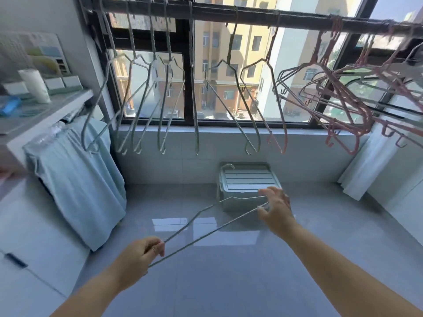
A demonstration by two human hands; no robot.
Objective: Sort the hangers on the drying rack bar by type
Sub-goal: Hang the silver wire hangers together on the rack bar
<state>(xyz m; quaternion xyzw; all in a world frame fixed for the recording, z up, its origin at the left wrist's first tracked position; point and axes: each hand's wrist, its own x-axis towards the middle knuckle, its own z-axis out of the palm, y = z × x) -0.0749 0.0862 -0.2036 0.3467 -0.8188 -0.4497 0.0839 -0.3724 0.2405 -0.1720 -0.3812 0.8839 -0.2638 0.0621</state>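
So the grey wire hanger point(206, 223) is off the bar right now, held low over the floor between both hands and lying pretty much flat, its hook end pointing away toward the green crate point(247, 186) under the window. Left hand point(139, 255) has the near corner pinched, fingers curled in tight around the wire with the thumb on top. Right hand point(275, 209) is at the far end, thumb and a fingertip nipping the thin wire while the other fingers fan out loose above it. Up top the drying rack bar point(229, 16) runs across the whole window, and it looks mostly sorted: a bunch of grey wire hangers point(146, 99) hang on the left part, a couple of darker metal ones point(231, 88) sit around the middle, one of those with a pinkish lower end, and a tangle of pink hangers point(338, 97) crowds the right side, tilted every which way and overlapping. There's motion blur on the right so I can't count them. Left of everything a light blue cloth point(77, 179) drapes off the edge of a white shelf point(45, 110) with a roll of paper point(34, 85) and some small boxes on it. White curtain point(370, 161) hangs by the right wall, and the grey tiled floor point(229, 282) is shiny enough to reflect the window
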